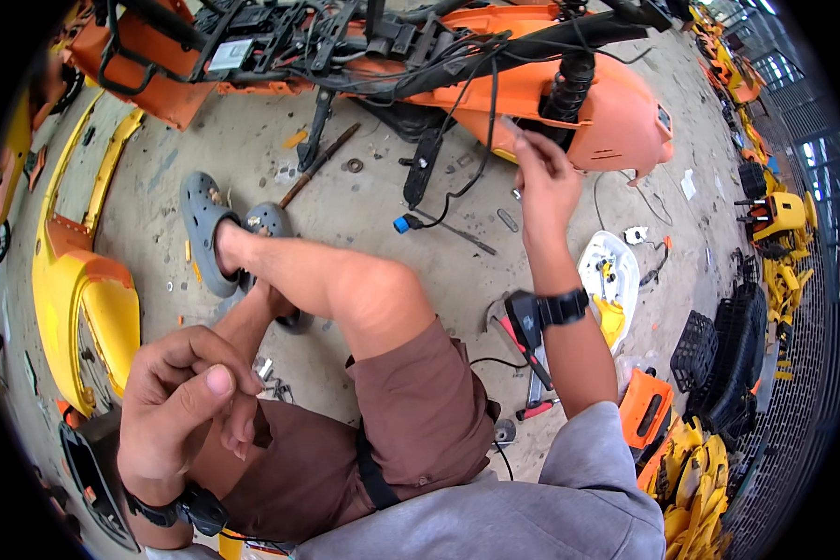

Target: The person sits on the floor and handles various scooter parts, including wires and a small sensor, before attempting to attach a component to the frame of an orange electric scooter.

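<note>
My right hand (546, 182) reaches up beside the orange body panel (616, 121) of a stripped scooter, just below its black coil shock absorber (569, 89). Its thumb and fingers are pinched together, and a small blurred thing at the tips is too unclear to name. My left hand (191, 397) is raised above my thigh with curled fingers and the thumb pressed against them; whatever it holds, if anything, is hidden. Between the hands, a black cable with a blue connector (407, 223) hangs from the scooter frame (345, 47) near the floor.
Yellow body panels (93, 289) lie at left. A white tray (630, 266) with small parts sits at right, near red-handled tools (535, 409). Orange and yellow parts (695, 495) and black baskets (728, 345) are piled farther right. A rusty rod (322, 163) leans near my grey clogs (205, 224).
</note>
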The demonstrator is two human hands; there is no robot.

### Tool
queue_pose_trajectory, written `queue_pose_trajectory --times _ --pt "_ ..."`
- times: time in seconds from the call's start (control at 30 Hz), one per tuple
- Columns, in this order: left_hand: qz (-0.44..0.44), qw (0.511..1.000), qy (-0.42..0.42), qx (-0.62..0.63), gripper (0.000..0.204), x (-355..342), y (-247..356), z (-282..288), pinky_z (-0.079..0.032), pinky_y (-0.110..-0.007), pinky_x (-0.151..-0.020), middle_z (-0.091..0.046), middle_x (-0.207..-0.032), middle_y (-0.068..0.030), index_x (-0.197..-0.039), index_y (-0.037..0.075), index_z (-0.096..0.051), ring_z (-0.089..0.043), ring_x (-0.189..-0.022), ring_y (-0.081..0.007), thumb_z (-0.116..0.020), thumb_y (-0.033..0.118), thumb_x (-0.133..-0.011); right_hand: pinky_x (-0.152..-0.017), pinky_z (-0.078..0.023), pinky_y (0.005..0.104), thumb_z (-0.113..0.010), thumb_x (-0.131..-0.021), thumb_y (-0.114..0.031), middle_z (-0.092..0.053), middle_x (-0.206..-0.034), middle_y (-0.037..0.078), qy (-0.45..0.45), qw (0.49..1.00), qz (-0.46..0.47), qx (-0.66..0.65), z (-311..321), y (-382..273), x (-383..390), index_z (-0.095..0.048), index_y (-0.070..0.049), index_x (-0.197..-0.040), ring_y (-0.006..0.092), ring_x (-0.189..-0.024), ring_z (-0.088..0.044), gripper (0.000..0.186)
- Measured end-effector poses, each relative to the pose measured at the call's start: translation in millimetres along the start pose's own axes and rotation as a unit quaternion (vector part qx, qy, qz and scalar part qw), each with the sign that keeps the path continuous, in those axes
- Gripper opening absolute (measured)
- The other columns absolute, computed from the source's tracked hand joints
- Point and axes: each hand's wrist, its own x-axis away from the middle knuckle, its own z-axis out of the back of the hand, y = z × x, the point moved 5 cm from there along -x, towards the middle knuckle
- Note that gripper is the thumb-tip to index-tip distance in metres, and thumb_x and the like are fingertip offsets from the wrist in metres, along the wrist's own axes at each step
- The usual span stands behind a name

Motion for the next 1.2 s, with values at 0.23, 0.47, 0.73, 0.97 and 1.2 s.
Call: queue_pose_trajectory --times 0.23,0.47,0.73,0.97,1.2 --pt "0.009 1.000 -0.006 0.028 0.025 -2 -2 -8 -0.044 -0.026 -0.041 -0.055 -0.056 -0.0132 -0.086 -0.009 -0.056 -0.051 -0.044 -0.0159 -0.058 0.016 -0.091 -0.046 -0.036 0.0198 -0.067 -0.084 -0.012 -0.060 -0.068 0.001 -0.023 0.999 -0.041 0.006 75 -57 -10 -0.068 0.004 -0.099 0.0057 -0.054 -0.050 0.022" --pt "0.043 0.999 -0.014 0.020 0.023 -10 -3 -25 -0.045 -0.027 -0.042 -0.056 -0.059 -0.0122 -0.087 -0.008 -0.056 -0.051 -0.045 -0.0153 -0.057 0.015 -0.091 -0.052 -0.044 0.0227 -0.067 -0.083 -0.014 -0.066 -0.073 0.003 -0.010 0.978 0.079 0.192 99 -74 -102 -0.070 0.002 -0.097 0.0074 -0.056 -0.055 0.022" --pt "0.049 0.998 -0.030 -0.007 0.021 -9 -4 -22 -0.044 -0.025 -0.044 -0.057 -0.059 -0.0104 -0.088 -0.006 -0.058 -0.053 -0.047 -0.0145 -0.057 0.015 -0.091 -0.056 -0.047 0.0244 -0.066 -0.084 -0.017 -0.069 -0.077 0.006 -0.086 0.948 0.086 0.294 70 -55 -130 -0.070 0.000 -0.100 0.0088 -0.059 -0.057 0.023" --pt "0.037 0.999 -0.030 -0.019 0.019 -3 2 -14 -0.044 -0.022 -0.047 -0.059 -0.060 -0.0105 -0.089 -0.007 -0.060 -0.056 -0.050 -0.0139 -0.056 0.012 -0.091 -0.049 -0.040 0.0225 -0.064 -0.088 -0.013 -0.065 -0.073 0.002 -0.086 0.911 0.180 0.360 54 -45 -147 -0.068 0.000 -0.105 0.0058 -0.054 -0.049 0.023" --pt "0.016 0.999 -0.027 0.022 0.017 -1 4 -11 -0.044 -0.022 -0.048 -0.060 -0.067 -0.0126 -0.088 -0.009 -0.060 -0.056 -0.051 -0.0136 -0.057 0.008 -0.090 -0.049 -0.037 0.0204 -0.065 -0.088 -0.014 -0.061 -0.071 -0.001 -0.048 0.918 0.235 0.315 57 -44 -139 -0.069 -0.001 -0.106 0.0042 -0.055 -0.046 0.022"
